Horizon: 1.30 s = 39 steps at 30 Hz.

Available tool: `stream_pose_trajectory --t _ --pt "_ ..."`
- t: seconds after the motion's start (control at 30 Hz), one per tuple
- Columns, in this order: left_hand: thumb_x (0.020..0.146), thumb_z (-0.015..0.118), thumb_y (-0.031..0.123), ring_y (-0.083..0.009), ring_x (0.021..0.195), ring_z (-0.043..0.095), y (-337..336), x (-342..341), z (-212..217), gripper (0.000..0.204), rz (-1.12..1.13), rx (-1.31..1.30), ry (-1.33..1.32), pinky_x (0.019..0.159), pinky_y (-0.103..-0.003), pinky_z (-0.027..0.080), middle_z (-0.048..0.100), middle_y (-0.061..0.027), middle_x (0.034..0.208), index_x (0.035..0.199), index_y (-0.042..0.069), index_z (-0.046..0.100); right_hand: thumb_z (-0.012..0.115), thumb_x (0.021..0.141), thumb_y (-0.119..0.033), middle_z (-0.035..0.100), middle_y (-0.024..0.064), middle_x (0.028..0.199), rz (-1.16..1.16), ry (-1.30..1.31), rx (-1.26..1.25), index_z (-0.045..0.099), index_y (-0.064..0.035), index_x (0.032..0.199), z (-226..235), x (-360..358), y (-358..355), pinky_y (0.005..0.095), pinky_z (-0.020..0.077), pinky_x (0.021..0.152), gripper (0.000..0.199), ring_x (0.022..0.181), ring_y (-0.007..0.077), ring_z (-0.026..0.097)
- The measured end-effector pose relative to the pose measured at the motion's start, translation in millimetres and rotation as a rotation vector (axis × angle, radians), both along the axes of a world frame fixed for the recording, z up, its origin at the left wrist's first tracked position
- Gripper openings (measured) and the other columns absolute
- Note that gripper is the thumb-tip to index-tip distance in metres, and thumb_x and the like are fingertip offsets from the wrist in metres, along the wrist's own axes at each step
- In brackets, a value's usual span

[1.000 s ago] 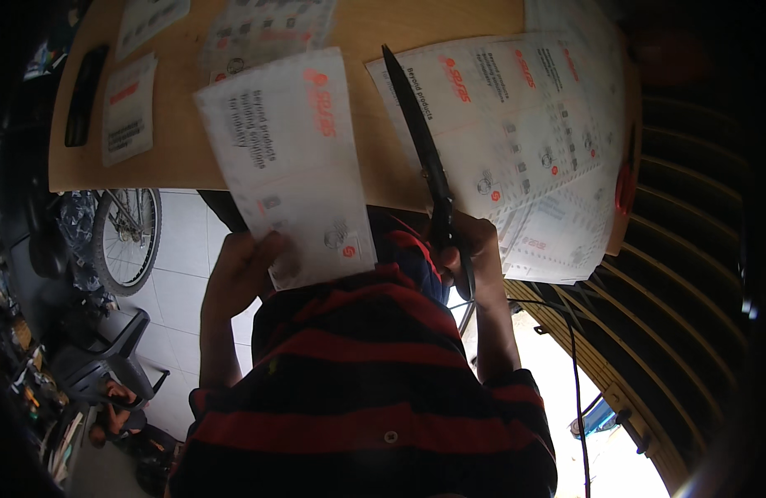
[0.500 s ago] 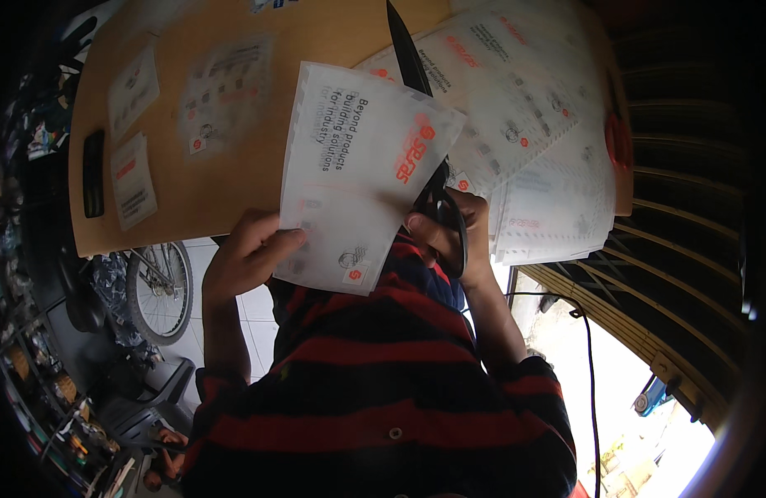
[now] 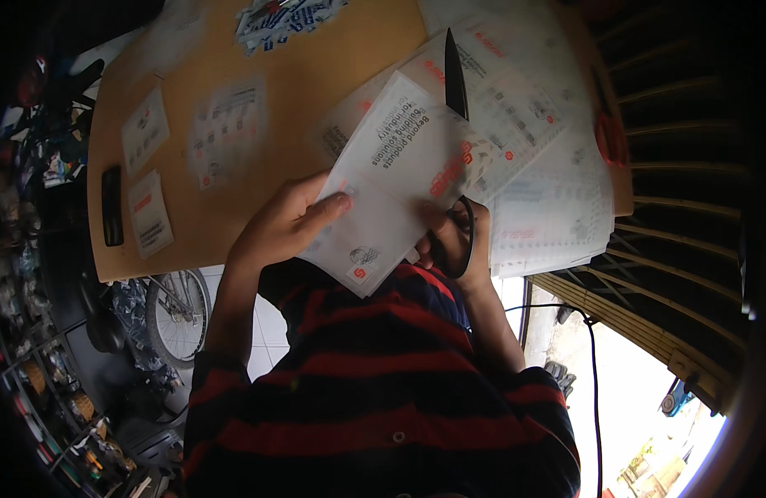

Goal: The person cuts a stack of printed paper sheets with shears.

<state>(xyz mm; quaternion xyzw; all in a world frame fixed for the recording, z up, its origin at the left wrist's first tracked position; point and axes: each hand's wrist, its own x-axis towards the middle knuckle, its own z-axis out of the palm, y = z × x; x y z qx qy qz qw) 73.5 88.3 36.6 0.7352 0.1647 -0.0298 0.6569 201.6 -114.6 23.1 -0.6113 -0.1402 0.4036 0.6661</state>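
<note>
Two hands are in view, both occupied. The left hand (image 3: 290, 220) has its grip pinching a bundle of translucent printed sheets (image 3: 383, 178), thumb on the upper face. Edges at the near corner show at least two layers; the exact count cannot be told. The bundle is held tilted above the near side of the worktop (image 3: 304, 112), its near corner in front of the person's red-and-black striped shirt (image 3: 350, 365).

The right hand (image 3: 458, 241) has its grip closed around the handle of one pair of black scissors (image 3: 456, 79), the blade end pointing to the far side. The bundle covers the middle of the scissors; whether they touch it cannot be told.

On the worktop, to the right, overlapping printed sheets (image 3: 557, 195) lie in a spread pile, too layered to count. One red-handled item (image 3: 611, 139) sits at the right edge. Left of the bundle lie one larger printed sheet (image 3: 228, 129) and, farther left, two small printed pieces (image 3: 151, 214), one nearer than the other. One black elongated object (image 3: 111, 206) lies by the left edge. At the far side is one heap of blue-and-white pieces (image 3: 287, 23), uncounted.

Beyond the worktop: one bicycle wheel (image 3: 177, 319) at near left, one black cable (image 3: 595, 390) at near right.
</note>
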Motion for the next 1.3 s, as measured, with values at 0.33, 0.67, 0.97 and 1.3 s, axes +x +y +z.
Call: stream_pose_trajectory --t 0.33,0.67,0.97,1.3 --pt "0.094 0.053 0.02 -0.0071 0.077 0.057 55 56 6 0.029 -0.047 0.204 0.033 0.071 -0.026 0.046 0.065 -0.0034 0.088 0.109 -0.004 0.06 0.051 0.083 -0.068 0.049 0.002 0.049 0.065 -0.257 -0.05 0.057 0.0036 0.089 -10 2 -71 0.0247 0.0357 0.045 0.072 0.044 0.0097 0.047" --pt "0.087 0.058 0.02 -0.009 0.068 0.058 80 73 -20 0.03 -0.105 0.285 -0.031 0.063 -0.027 0.046 0.068 -0.0072 0.08 0.104 -0.004 0.063 0.055 0.071 -0.079 0.052 0.0005 0.057 0.3 -0.289 -0.235 0.057 0.001 0.082 -42 -31 -127 0.024 0.0376 0.045 0.081 0.048 0.0092 0.051" --pt "0.083 0.07 0.028 -0.0127 0.068 0.063 72 73 -41 0.036 -0.071 0.244 -0.132 0.065 -0.029 0.049 0.07 -0.0135 0.083 0.098 -0.005 0.067 0.068 0.07 -0.069 0.053 0.0054 0.065 0.416 -0.318 -0.212 0.058 0.0025 0.086 -46 -12 -117 0.0315 0.0404 0.053 0.074 0.058 0.0133 0.049" --pt "0.086 0.067 0.026 -0.0083 0.058 0.052 72 70 -41 0.031 -0.092 0.198 -0.085 0.054 -0.029 0.043 0.066 -0.0079 0.073 0.094 -0.004 0.066 0.068 0.073 -0.065 0.055 0.0061 0.067 0.405 -0.321 -0.196 0.058 0.0027 0.087 -43 -14 -103 0.0312 0.041 0.055 0.07 0.059 0.0139 0.05"
